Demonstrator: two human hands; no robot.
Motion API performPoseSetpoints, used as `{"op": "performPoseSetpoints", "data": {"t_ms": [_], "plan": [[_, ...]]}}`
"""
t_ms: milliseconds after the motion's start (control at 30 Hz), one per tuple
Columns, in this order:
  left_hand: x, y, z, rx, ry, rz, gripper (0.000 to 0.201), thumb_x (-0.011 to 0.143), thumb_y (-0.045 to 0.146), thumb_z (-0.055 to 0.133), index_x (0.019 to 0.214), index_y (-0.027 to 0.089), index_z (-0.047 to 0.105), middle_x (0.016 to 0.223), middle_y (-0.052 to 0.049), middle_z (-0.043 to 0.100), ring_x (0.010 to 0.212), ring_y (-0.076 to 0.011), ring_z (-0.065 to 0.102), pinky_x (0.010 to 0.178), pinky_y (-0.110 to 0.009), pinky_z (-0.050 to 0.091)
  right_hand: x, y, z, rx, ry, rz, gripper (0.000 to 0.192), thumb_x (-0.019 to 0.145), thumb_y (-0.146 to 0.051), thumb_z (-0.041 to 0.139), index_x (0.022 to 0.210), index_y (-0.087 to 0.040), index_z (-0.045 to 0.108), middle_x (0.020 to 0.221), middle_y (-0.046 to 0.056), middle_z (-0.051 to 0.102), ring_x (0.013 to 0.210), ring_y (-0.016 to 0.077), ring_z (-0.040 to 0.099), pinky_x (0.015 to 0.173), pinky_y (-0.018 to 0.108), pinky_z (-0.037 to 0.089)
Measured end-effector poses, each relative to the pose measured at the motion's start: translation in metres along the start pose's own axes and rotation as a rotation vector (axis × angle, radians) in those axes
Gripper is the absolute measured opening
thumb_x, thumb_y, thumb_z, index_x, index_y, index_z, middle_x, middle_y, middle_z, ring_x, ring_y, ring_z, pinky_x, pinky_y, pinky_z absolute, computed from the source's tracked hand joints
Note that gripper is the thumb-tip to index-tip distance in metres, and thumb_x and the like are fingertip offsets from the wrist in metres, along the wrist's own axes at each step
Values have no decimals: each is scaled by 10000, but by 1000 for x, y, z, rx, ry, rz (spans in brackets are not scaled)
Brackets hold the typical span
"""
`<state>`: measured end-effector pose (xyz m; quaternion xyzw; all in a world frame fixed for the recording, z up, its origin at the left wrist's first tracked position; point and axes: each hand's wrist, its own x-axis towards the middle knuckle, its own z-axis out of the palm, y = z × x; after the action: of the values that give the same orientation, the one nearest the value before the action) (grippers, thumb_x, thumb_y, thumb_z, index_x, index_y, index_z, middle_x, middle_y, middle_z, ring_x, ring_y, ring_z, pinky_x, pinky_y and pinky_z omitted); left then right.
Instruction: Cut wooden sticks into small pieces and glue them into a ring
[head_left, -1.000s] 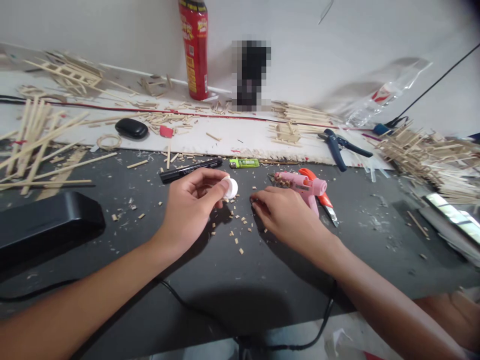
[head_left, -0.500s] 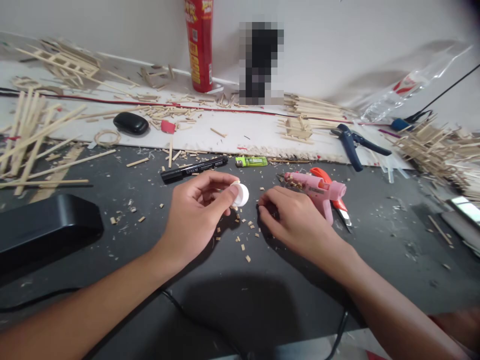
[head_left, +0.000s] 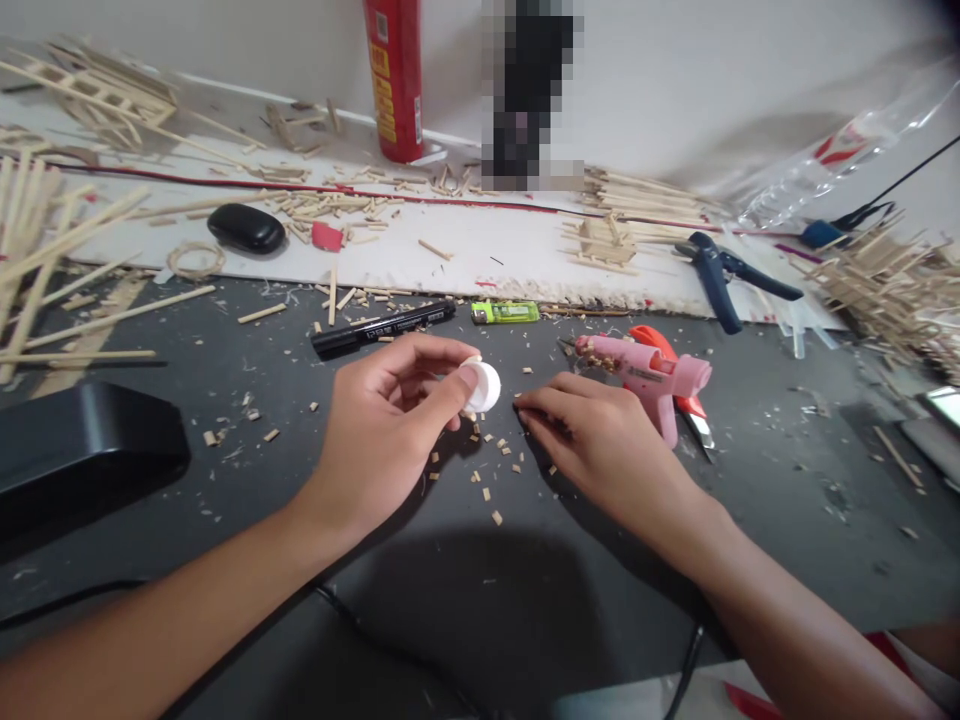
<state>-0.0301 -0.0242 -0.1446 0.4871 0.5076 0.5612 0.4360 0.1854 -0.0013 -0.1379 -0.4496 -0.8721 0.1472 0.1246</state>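
Between the thumb and fingers of my left hand is a small white round piece, like a cap or disc, held above the dark table. My right hand rests low at the tabletop just right of it, thumb and forefinger pinched together; whatever is at their tips is too small to make out. Tiny wood chips lie scattered below and between the hands. Beside my right hand lies a pink glue gun, its nozzle pointing left. A black marker and a green lighter lie beyond my hands.
An orange-handled cutter lies behind the glue gun, and blue pliers sit farther back. Wooden sticks are heaped at left, with stick structures at right. A red can stands at the wall. A black box is at left.
The camera view has tilted down slightly. My right hand's thumb and forefinger have come closer together at the table. My left hand keeps its hold on the white round piece.
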Motion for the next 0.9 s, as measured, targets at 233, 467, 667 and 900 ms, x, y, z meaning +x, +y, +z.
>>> {"op": "performPoseSetpoints", "data": {"t_ms": [233, 467, 667, 900], "plan": [[0, -1, 0, -11, 30, 21, 28, 880, 223, 806, 905, 234, 800, 735, 59, 741, 536, -53, 642, 514, -142, 522, -7, -9, -9, 75, 25, -81, 155, 1021, -144, 607, 1024, -161, 761, 936, 54, 727, 851, 199, 700, 747, 320, 496], [0, -2, 1, 4, 28, 34, 44, 858, 191, 808, 890, 217, 792, 733, 54, 744, 550, -51, 629, 525, -136, 516, -12, -18, 1, 82, -25, -123, 189, 1044, -198, 592, 1093, -139, 765, 981, 91, 714, 916, 243, 688, 828, 375, 526], [1, -2, 3, -20, 36, 34, 28, 865, 190, 800, 883, 210, 792, 749, 51, 755, 550, -45, 614, 540, -128, 524, -9, -20, 7, 91, 19, -133, 199, 1037, -186, 595, 1115, -115, 764, 990, 110, 721, 926, 259, 690, 836, 404, 543], [1, -3, 3, -21, 29, 36, 40, 873, 180, 796, 896, 212, 790, 778, 50, 769, 548, -42, 610, 544, -130, 526, -1, -23, 14, 77, 22, -193, 207, 1046, -181, 590, 1126, -133, 775, 1051, 115, 748, 941, 266, 671, 847, 417, 532]]}}
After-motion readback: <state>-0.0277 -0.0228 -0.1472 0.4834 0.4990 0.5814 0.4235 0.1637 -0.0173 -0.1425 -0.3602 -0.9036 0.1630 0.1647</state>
